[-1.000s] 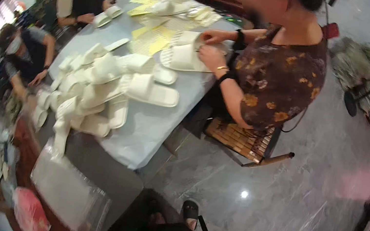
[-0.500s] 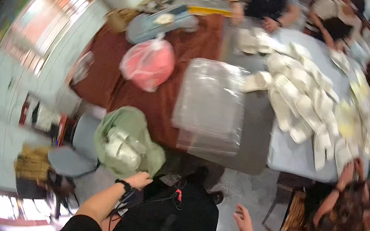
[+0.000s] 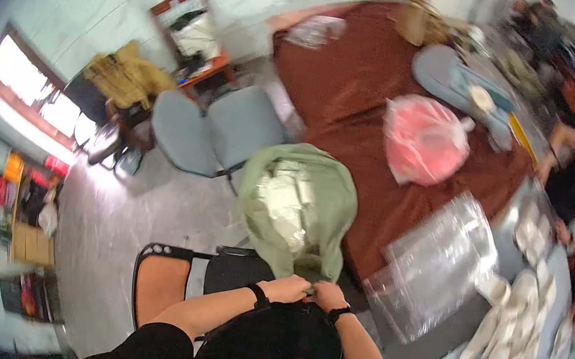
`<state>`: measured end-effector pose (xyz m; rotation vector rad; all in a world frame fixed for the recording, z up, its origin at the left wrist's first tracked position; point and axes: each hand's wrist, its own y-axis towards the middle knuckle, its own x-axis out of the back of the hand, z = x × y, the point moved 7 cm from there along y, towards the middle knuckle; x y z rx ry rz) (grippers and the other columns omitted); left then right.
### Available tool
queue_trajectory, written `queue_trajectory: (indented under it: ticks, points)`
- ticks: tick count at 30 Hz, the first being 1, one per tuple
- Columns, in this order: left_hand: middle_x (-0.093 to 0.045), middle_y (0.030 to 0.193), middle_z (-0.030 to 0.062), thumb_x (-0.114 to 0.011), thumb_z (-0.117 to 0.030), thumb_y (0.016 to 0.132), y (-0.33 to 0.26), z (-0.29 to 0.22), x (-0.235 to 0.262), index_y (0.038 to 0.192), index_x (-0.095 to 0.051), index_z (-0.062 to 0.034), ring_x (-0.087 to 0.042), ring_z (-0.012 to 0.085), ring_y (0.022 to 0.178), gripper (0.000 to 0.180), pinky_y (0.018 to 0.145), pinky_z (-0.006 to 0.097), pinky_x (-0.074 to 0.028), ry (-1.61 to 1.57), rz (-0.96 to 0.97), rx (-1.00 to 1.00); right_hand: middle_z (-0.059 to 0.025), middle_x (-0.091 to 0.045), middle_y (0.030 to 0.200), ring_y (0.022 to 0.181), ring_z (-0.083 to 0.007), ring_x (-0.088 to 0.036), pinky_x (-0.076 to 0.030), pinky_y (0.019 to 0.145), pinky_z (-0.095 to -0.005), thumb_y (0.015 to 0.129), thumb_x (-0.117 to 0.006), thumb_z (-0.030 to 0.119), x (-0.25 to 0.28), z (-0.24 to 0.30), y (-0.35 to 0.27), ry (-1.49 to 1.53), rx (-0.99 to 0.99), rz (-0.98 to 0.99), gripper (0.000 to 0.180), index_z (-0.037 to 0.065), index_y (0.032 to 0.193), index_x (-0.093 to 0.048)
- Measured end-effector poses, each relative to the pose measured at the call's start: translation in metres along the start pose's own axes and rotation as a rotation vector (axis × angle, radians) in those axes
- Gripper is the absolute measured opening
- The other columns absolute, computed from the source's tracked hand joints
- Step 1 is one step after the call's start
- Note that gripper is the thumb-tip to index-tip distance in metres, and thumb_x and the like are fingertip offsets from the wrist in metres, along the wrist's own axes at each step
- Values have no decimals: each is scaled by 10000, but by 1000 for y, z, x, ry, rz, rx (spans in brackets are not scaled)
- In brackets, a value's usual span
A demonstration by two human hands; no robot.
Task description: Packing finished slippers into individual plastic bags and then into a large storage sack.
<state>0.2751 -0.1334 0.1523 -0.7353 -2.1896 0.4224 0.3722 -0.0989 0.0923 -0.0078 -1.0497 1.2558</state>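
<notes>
A soft green cloth sack [image 3: 342,189] gapes open in front of me, with clear-wrapped pale packets [image 3: 288,199] inside. Its near edge is gathered between my two hands, which are close together at my waist. My left hand [image 3: 287,288] is closed on the cloth from the left. From the right, my right hand [image 3: 330,298] grips the same gathered edge, its fingertips partly hidden. The sack rests beside the corner of the brown-covered table; what bears its weight is hidden beneath it.
On the brown-covered table [image 3: 362,62] are a pink bundle in clear plastic [image 3: 428,143] and a blue-grey garment [image 3: 458,83]. Clear plastic bags [image 3: 438,264] and white slippers [image 3: 508,326] lie to the right. Grey chairs [image 3: 243,125] stand left; other people are far right.
My view has swung left. My right hand, earlier empty and away to the right, has come to the sack's edge beside my left hand. The sack now sits in front of me.
</notes>
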Motion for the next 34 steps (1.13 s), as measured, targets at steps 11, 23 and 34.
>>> queue_trajectory:
  ticks: [11,23,34]
  points:
    - [-587,1350,216,-614,-51,911,-227,38,53,1391,-522,-52,-558,406,1248,489,1040,473,-467,-287,-1148,420,-252,-708,1019,961,-428,-671,-545,826,-527,963,-648,303,-22,-35,-6,69,-39,6,340,-4,1093,-710]
    - [-682,1180,181,-632,-1,949,-412,3,-112,1389,-508,40,-665,224,1073,459,912,330,-525,-399,-1307,894,-277,-667,1078,1044,-455,-624,-492,938,-509,994,-567,314,-21,-53,-13,109,180,-201,380,0,1153,-710]
    - [-553,1334,179,-654,-29,958,-482,97,-189,1506,-391,29,-559,259,1111,611,966,380,-505,-509,-1085,961,-209,-591,1218,1142,-424,-599,-503,968,-499,956,-498,125,-64,-45,-30,234,-103,-167,276,10,1111,-694]
